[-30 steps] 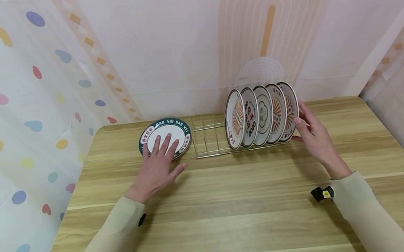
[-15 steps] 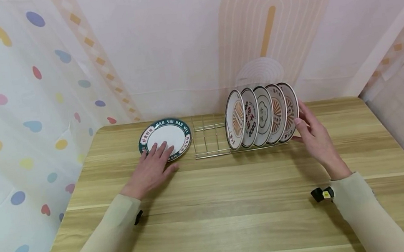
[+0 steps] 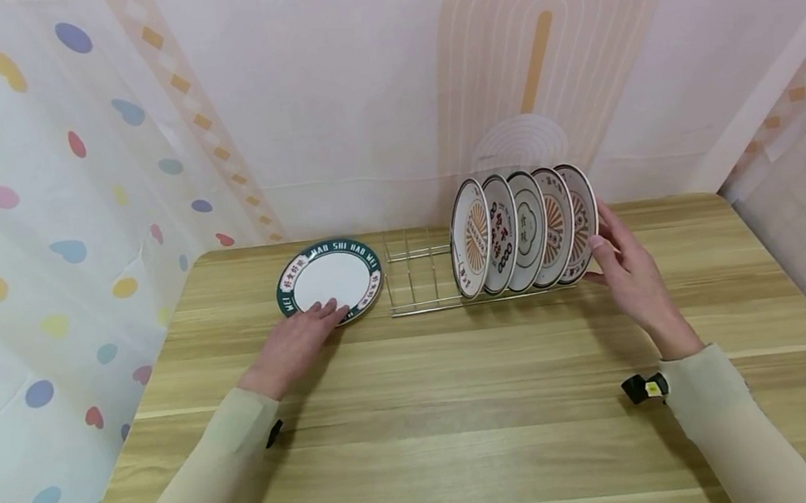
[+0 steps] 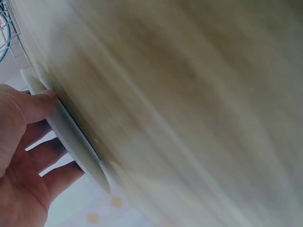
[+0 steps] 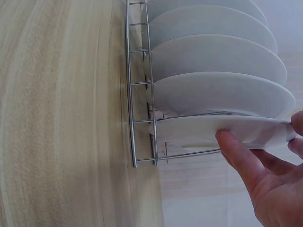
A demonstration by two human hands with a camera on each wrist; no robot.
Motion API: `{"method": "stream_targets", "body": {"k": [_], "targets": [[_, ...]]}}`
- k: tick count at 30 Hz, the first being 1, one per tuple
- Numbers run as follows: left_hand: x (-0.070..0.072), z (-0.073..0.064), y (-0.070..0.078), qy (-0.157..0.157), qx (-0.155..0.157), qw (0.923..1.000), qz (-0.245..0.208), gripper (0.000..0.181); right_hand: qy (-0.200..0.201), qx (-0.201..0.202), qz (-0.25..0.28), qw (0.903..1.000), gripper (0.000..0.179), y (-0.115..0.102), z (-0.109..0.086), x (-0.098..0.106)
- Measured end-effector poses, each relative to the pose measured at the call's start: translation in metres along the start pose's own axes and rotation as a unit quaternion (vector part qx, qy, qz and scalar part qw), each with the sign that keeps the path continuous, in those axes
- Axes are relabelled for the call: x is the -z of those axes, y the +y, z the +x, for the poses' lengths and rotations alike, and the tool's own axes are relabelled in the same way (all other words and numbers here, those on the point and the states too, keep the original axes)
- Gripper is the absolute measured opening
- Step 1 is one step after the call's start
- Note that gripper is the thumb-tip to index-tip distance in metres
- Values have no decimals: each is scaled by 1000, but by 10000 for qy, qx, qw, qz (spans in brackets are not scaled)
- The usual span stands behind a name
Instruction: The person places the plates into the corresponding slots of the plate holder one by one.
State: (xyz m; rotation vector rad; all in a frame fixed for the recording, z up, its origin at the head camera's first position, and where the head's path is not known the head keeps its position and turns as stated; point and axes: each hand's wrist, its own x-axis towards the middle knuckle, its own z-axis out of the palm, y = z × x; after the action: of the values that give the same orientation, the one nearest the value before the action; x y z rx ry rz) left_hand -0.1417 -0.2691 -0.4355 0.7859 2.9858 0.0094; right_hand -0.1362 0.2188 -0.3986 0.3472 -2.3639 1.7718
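Note:
A white plate with a green, lettered rim [image 3: 334,275] lies at the left of the table. My left hand [image 3: 295,344] grips its near edge, fingers over the top of the rim. In the left wrist view the thumb [image 4: 42,105] presses on the plate's edge close to the wood. Several patterned plates [image 3: 497,233] stand on edge in a wire rack [image 3: 418,311]. At the rack's right end my right hand [image 3: 633,278] holds the outermost plate [image 3: 579,221]. Its thumb [image 5: 236,149] lies on that plate's white back, while other fingertips reach the rim.
The left slots of the rack, next to the green-rimmed plate, hold no plates. A wood-grain table [image 3: 455,430] spreads out in front. Behind it hangs a patterned cloth [image 3: 352,81], and a spotted cloth [image 3: 32,247] covers the left side.
My left hand has drawn back from the middle of the green-rimmed plate to its near edge, its fingers now bent over the rim. The right hand stays on the outermost plate.

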Motion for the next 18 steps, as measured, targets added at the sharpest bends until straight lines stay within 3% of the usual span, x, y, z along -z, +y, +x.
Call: {"method": "stream_targets", "body": {"k": [3, 10, 18], "targets": [[3, -4, 1, 180, -91, 9996, 177, 45, -5, -13, 11, 10000, 56, 0, 0, 0], [9, -17, 3, 1268, -151, 9910, 412, 35, -32, -15, -29, 10000, 56, 0, 0, -1], [15, -36, 9, 1496, 205, 9885, 110, 41, 4, 1, -10, 10000, 57, 0, 0, 0]]}}
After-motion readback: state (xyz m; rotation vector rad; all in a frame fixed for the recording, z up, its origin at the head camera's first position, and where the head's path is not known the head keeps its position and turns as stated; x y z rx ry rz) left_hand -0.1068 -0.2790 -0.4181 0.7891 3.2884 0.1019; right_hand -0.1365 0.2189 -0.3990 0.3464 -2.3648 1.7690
